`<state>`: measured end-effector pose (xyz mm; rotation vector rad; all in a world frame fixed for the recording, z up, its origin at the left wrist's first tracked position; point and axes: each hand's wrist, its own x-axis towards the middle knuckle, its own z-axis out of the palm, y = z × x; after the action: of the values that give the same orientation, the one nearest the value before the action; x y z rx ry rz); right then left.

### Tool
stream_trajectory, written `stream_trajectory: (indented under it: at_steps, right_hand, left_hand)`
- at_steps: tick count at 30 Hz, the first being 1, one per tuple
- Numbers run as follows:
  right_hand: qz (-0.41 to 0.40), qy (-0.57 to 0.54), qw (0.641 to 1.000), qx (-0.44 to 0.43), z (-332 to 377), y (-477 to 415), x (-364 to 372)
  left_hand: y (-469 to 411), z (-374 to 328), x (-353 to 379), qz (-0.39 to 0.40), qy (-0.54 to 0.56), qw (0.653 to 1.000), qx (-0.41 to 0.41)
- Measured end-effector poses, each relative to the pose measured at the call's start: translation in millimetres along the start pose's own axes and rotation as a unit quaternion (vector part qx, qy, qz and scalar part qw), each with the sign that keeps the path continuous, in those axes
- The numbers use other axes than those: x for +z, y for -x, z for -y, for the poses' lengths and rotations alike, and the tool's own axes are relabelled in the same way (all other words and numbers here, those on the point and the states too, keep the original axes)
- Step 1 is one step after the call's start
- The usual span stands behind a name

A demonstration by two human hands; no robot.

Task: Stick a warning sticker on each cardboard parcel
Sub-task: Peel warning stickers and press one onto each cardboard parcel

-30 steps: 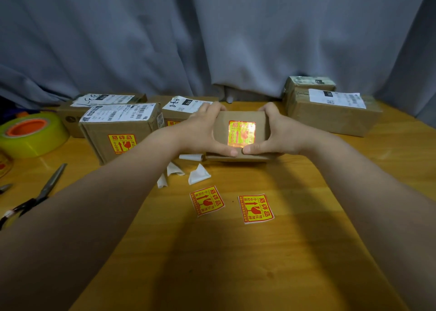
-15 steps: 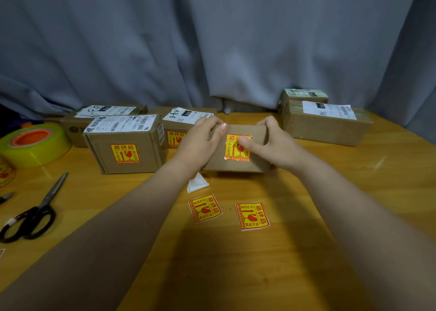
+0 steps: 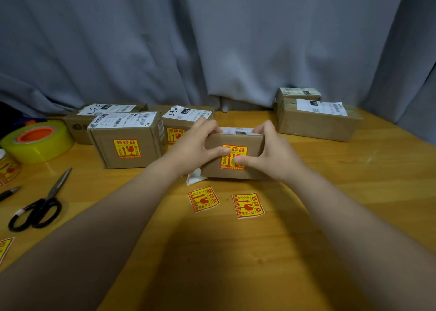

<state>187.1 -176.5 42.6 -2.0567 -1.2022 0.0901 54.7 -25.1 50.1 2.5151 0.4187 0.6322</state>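
Observation:
A small cardboard parcel [image 3: 253,169] stands on the wooden table [image 3: 354,193] at mid-centre, its front face bearing a yellow-and-red warning sticker [image 3: 238,154]. My left hand [image 3: 197,145] grips its left end, thumb lying across the sticker. My right hand [image 3: 271,152] grips the right end, its thumb pressed on the sticker's lower part. Two loose stickers, one [image 3: 203,199] and another [image 3: 248,205], lie flat just in front. A larger parcel [image 3: 128,143] to the left carries a sticker too.
More parcels sit behind at left [image 3: 80,124], centre [image 3: 186,119] and right [image 3: 318,122]. A yellow tape roll [image 3: 37,141], scissors [image 3: 37,207] and a pen [image 3: 9,193] lie at far left. White backing scraps [image 3: 193,177] lie beside the held parcel. A grey curtain hangs behind.
The parcel was tilted up with its stickered face toward me; it has been turned and set down on the table, and both thumbs now press on the sticker.

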Motion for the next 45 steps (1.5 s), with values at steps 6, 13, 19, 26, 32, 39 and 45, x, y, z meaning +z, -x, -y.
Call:
stream_trajectory:
  at_steps: [6,13,19,26,32,39,45]
  right_hand:
    - [-0.012,0.063,0.998,-0.018,-2,8,-1]
    - [-0.093,0.146,0.985,0.026,-27,-11,-8]
    - [-0.054,0.269,0.961,0.039,-33,-67,0]
    - [0.02,0.35,0.935,0.059,-14,-122,14]
    - [0.03,0.311,0.949,0.045,-30,-113,9]
    - [-0.119,0.251,0.956,0.091,-106,-87,-54]
    - [-0.102,0.164,0.944,0.266,-170,-86,-102]
  left_hand:
    - [5,-6,3,-0.023,-0.001,1.0,0.013]
    - [-29,-17,16,0.005,-0.1,0.995,0.021]
    - [-53,4,15,-0.052,-0.13,0.989,-0.042]
    - [-74,16,10,-0.052,-0.138,0.985,-0.086]
    - [-85,1,25,-0.041,-0.12,0.991,-0.051]
    - [-100,-23,63,-0.011,-0.062,0.998,-0.01]
    - [-155,-66,115,0.102,0.058,0.992,-0.052]
